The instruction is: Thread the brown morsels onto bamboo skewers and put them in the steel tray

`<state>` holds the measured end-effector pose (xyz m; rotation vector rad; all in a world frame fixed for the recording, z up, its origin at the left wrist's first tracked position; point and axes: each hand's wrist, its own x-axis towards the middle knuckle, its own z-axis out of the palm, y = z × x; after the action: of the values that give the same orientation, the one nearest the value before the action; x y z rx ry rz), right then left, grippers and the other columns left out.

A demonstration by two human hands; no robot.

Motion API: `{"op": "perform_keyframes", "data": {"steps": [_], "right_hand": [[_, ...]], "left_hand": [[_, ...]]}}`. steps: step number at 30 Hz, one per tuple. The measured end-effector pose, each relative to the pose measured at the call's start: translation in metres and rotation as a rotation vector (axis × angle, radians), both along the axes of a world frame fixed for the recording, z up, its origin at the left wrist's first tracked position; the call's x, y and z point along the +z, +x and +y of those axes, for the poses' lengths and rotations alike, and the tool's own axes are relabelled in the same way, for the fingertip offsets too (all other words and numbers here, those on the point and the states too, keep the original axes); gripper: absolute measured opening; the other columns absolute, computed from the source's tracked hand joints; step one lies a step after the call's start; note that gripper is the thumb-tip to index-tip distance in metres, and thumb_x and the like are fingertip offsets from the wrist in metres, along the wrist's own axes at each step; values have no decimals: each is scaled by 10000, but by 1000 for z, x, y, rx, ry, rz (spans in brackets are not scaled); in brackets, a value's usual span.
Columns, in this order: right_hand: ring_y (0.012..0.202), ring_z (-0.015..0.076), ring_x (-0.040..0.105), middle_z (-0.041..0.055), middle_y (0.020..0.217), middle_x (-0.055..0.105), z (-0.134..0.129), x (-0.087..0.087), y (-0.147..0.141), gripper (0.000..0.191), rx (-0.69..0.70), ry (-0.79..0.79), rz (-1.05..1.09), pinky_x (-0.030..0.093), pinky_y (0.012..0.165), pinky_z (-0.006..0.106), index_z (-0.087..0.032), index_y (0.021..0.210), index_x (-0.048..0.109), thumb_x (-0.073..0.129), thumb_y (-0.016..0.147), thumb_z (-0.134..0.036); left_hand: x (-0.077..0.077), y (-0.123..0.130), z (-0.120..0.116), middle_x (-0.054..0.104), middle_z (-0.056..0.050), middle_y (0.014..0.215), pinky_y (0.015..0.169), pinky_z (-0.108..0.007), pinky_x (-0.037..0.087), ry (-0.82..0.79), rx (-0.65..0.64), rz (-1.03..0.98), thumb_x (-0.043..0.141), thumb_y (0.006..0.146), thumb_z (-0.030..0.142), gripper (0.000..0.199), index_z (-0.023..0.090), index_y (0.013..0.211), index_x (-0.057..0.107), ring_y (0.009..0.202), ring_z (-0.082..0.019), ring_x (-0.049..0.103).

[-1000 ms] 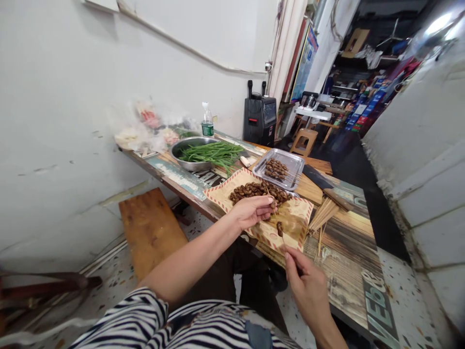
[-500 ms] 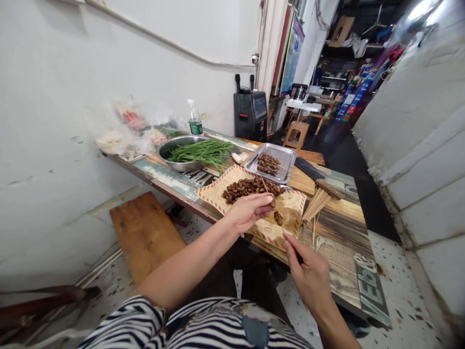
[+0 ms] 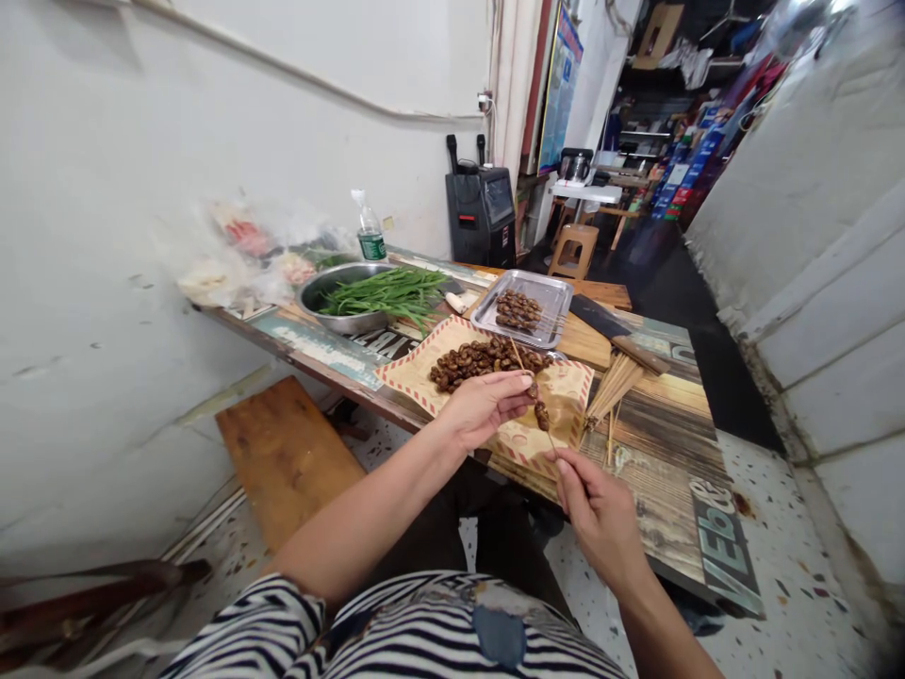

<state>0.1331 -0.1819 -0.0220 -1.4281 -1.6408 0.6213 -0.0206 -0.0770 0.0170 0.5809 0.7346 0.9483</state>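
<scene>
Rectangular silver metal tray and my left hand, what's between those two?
In the head view, a heap of glossy brown morsels on tan, red-striped paper lies between the tray and your left hand, with a thin wooden skewer showing in front.

Steel bowl (image 3: 339, 323) holding long green vegetables (image 3: 386, 290). Behind it, 1 clear bottle (image 3: 370, 236), green label, upright. Far left: plastic bags (image 3: 233, 256), contents blurred. Black speaker (image 3: 481, 215) by wall (image 3: 283, 85), 2 microphones (image 3: 452, 151) upright on top. Beyond: tan stool (image 3: 574, 249). Lower left: wooden bench (image 3: 287, 457).
</scene>
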Motion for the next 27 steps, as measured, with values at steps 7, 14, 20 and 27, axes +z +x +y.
{"op": "perform_keyframes", "data": {"steps": [7,14,20,27], "right_hand": [[341,26,264,-92,466,345,1,2,2,303,174,-385,575,178,335,157,-155,1007,543,451,862,-405],[309,1,189,-109,457,316,9,1,2,264,209,-456,811,113,311,144,-145,910,547,526,823,-393],[345,23,288,-91,471,354,11,-6,4,320,140,-336,528,184,336,155,-143,998,538,468,852,-418],[393,44,320,-79,486,357,6,-8,9,354,89,-237,332,236,379,177,-138,1060,527,419,874,-418]], "left_hand": [[-5,0,2,668,-61,775,653,-208,472,-12,-42,-7,657,690,149,156,117,841,637,699,-116,628],[-9,1,6,668,-50,787,664,-211,464,-24,-54,-18,657,694,173,148,129,834,637,718,-115,624],[-8,0,3,662,-83,836,701,-231,466,49,-27,-27,597,748,158,209,115,951,621,758,-131,626],[-9,1,-1,647,-103,968,782,-283,458,170,98,52,578,752,145,425,149,1173,517,805,-141,628]]}}
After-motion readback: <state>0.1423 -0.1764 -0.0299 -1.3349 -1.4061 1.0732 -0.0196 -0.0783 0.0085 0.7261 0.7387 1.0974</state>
